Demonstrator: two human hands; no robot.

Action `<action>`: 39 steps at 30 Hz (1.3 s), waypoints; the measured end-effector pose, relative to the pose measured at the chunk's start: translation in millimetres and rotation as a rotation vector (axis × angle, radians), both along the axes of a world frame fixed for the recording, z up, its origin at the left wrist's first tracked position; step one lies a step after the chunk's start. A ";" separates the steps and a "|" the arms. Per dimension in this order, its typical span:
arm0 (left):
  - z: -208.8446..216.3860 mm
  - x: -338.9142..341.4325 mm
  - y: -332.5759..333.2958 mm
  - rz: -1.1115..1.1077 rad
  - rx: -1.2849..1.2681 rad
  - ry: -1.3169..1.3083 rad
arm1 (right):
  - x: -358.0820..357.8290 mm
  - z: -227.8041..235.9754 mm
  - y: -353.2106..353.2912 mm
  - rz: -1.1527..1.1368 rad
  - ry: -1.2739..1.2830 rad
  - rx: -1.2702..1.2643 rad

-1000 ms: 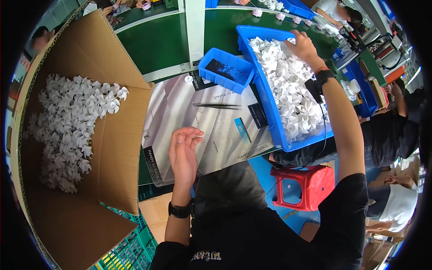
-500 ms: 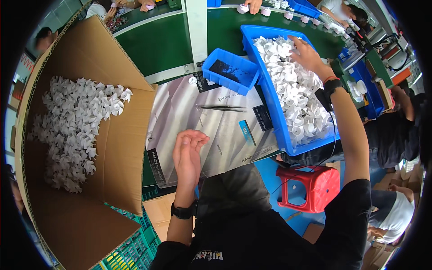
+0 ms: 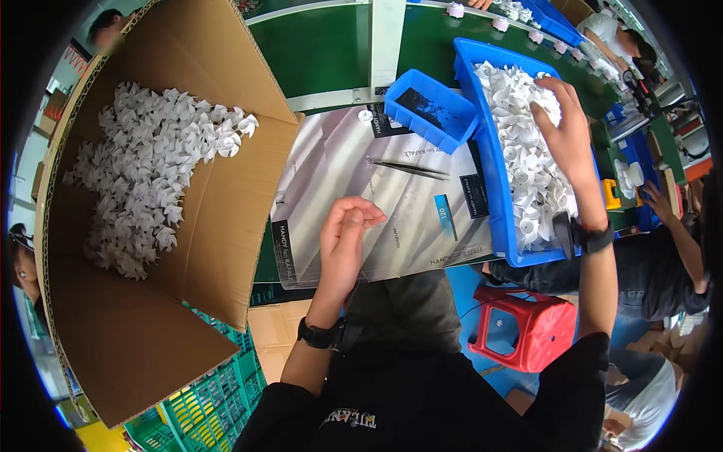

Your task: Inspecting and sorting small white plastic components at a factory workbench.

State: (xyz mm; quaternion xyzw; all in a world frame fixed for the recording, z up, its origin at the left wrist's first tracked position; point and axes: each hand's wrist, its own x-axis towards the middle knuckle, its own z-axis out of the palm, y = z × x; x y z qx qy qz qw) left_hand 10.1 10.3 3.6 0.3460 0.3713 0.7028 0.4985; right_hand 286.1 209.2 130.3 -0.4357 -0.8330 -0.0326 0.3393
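Observation:
My right hand (image 3: 566, 135) reaches over the large blue tray (image 3: 520, 260), thumb and fingers apart, at the upper end of a heap of white petal-shaped plastic pieces (image 3: 523, 162). No piece shows in its grasp, though the fingertips are against the heap. Above the patterned mat (image 3: 316, 173), my left hand (image 3: 348, 237) is closed, fingers curled together; whatever they may hold is hidden. Black tweezers (image 3: 412, 170) lie on the mat, beyond that hand. A small blue bin (image 3: 452, 139) with tiny black bits stands between the mat's far edge and the tray.
At the left, a tall open cardboard box (image 3: 233, 188) holds many similar white pieces (image 3: 151, 173). A green conveyor (image 3: 309, 53) carries pink-and-white items past the far side. A red stool (image 3: 538, 331) stands below the tray. Other people sit at the right.
The whole view has shifted, with the scene now further right. My right hand has turned, and its thumb has spread from the fingers over the heap. My left hand stays curled above the mat.

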 end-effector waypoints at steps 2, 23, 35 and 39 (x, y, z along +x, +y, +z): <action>-1.1 -3.4 -2.5 0.014 -0.018 0.032 | -31.6 26.9 -64.7 0.175 0.002 -0.086; 75.4 -22.4 150.4 -0.002 0.132 1.734 | -84.9 -119.9 -156.9 0.237 0.269 -0.307; 61.7 -18.6 106.6 0.270 0.403 1.943 | -82.4 -122.7 -156.6 0.229 0.206 -0.232; 59.7 -17.7 103.3 0.332 0.355 1.913 | -83.2 -122.2 -158.0 0.224 0.192 -0.228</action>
